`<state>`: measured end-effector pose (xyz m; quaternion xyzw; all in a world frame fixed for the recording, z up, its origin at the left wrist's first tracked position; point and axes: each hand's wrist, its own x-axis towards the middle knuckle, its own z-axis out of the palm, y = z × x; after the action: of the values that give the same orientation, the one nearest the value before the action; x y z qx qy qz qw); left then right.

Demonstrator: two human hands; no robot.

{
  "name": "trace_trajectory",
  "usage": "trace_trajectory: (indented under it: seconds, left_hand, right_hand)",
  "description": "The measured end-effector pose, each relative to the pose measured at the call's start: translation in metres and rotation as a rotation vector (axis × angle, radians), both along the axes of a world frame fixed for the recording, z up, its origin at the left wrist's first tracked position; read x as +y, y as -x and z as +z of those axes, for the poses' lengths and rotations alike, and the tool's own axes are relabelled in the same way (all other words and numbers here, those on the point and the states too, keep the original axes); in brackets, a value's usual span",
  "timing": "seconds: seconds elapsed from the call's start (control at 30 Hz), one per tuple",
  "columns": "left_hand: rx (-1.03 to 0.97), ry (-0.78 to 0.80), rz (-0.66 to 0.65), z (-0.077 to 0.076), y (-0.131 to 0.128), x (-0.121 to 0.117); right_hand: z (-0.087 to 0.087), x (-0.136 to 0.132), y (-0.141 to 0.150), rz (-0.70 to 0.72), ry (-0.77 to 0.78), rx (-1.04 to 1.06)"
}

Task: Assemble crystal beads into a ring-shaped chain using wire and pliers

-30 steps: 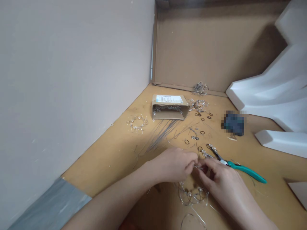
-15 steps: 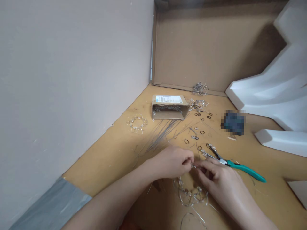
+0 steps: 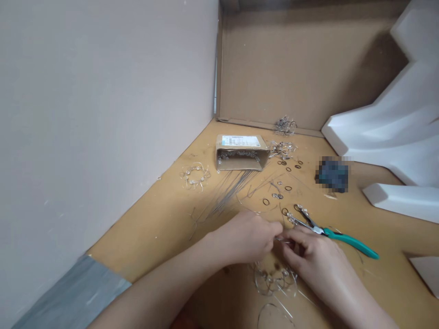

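Observation:
My left hand [image 3: 252, 238] is closed, its fingertips pinching a thin silvery wire [image 3: 284, 241]. Facing it, my right hand [image 3: 313, 251] is closed on the same wire, thumb and forefinger pressed together. Below the hands hangs or lies a ring of looped wire with clear beads [image 3: 270, 278]; part of it is hidden, and I cannot tell whether the pinched wire belongs to it. Pliers with a teal handle [image 3: 355, 243] lie just beyond my right hand, jaws apart beside dark rings and clear beads.
A small cardboard box [image 3: 243, 160] on its side holds clear beads. Loose straight wires [image 3: 233, 189] lie before it. A beaded wire ring [image 3: 195, 175] sits left, wire tangles [image 3: 283, 150] stand behind, and a blurred dark object [image 3: 332, 174] lies right. White foam [image 3: 384, 123] borders the right side.
My left hand shifts slightly left, then returns toward my right hand, its wrist turning a little. The beaded ring sways with it. My right hand stays almost still.

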<state>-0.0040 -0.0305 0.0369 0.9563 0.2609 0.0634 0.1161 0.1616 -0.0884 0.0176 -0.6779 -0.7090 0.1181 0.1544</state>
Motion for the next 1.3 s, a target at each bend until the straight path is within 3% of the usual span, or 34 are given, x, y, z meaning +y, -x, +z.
trace_trajectory:
  seconds: [0.23, 0.53, 0.73, 0.9, 0.97, 1.13, 1.3]
  left_hand:
    - [-0.021, 0.051, 0.0, 0.0, 0.0, 0.003]
    - [-0.431, 0.563, 0.143, -0.004, 0.003, 0.01]
    - [-0.526, 0.711, 0.151, -0.006, 0.002, 0.011]
    - [-0.67, 1.093, 0.205, -0.009, -0.002, 0.016]
    - [-0.722, 1.178, 0.248, -0.011, -0.002, 0.018]
    - [-0.812, 1.257, 0.295, -0.012, -0.002, 0.019]
    - [-0.874, 1.321, 0.239, -0.011, -0.004, 0.018]
  right_hand:
    - [0.002, 0.004, -0.004, 0.028, 0.083, 0.193]
    - [0.006, 0.005, -0.01, -0.003, 0.12, 0.182]
    - [0.007, 0.002, -0.012, 0.023, 0.136, 0.143]
    - [0.005, 0.002, -0.015, 0.003, 0.13, 0.108]
    - [0.004, 0.002, -0.015, -0.008, 0.118, 0.1]
    - [0.003, 0.003, -0.014, -0.008, 0.109, 0.089]
    - [0.001, 0.003, -0.012, 0.036, 0.097, 0.128]
